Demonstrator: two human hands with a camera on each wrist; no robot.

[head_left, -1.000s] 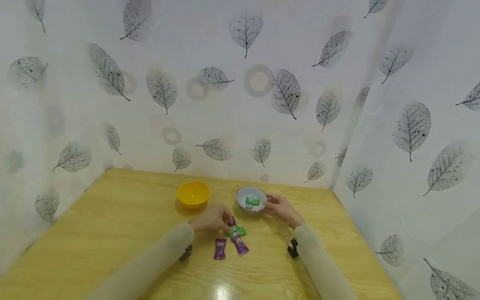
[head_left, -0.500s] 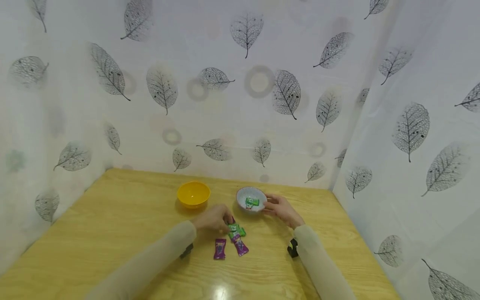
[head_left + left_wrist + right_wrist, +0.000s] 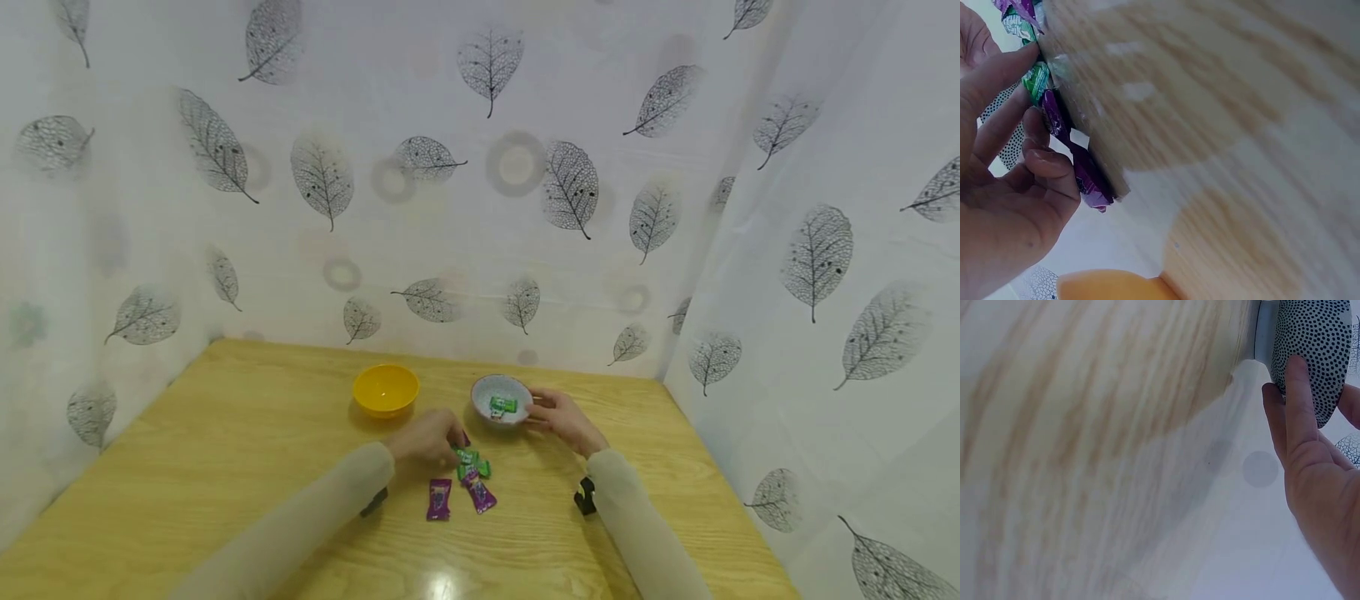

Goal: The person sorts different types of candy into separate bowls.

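My left hand (image 3: pixel 427 435) is low over a small heap of wrapped candies. In the left wrist view its thumb and a fingertip lie on either side of a green candy (image 3: pixel 1036 81). Its other fingers curl beside a purple candy (image 3: pixel 1085 165); I cannot tell whether they pinch either one. Green candies (image 3: pixel 468 460) show just beyond the fingertips, with a purple candy (image 3: pixel 478 492) against them. Another purple candy (image 3: pixel 438 500) lies apart, nearer me. My right hand (image 3: pixel 566 419) grips the rim of a speckled bowl (image 3: pixel 482 414), its fingers along the dotted outside (image 3: pixel 1310 344). Green-wrapped candies (image 3: pixel 504 406) lie inside.
A yellow bowl (image 3: pixel 386 392) stands at the back of the wooden table (image 3: pixel 247 450), left of the speckled bowl. Leaf-print curtains (image 3: pixel 450 225) close off the back and sides. Dark wrist devices (image 3: pixel 585 496) show under both sleeves.
My left hand has shifted slightly at the heap, and the purple wrapper that lay over the green candies now shows only past the fingers. The right hand and speckled bowl stay in place.
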